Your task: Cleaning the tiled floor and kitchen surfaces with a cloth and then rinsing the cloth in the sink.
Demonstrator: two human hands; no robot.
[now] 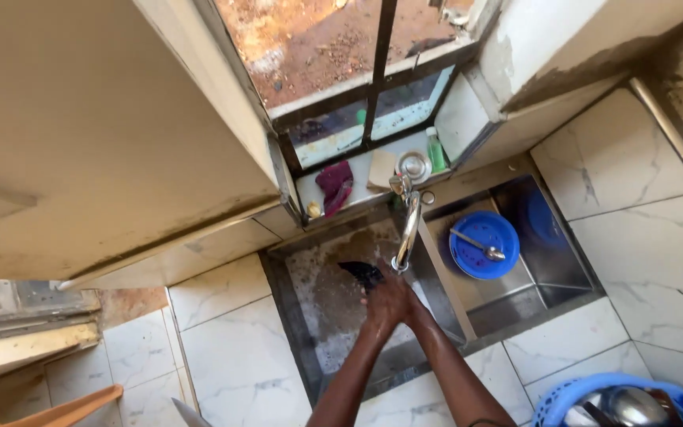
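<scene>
A: Status of hands?

B: Left hand (379,304) and right hand (405,300) are pressed together under the tap (407,229), over the left basin (318,316). They hold a dark item (361,273) — left hand grips it; right-hand grip cannot be confirmed.

A: Hazards?

B: Wet fingers may lose the item — it would drop into the basin. Splash could reach the plate (482,245) and spoon (476,243) in the right basin (547,277), or the tiled counter (239,348).
</scene>
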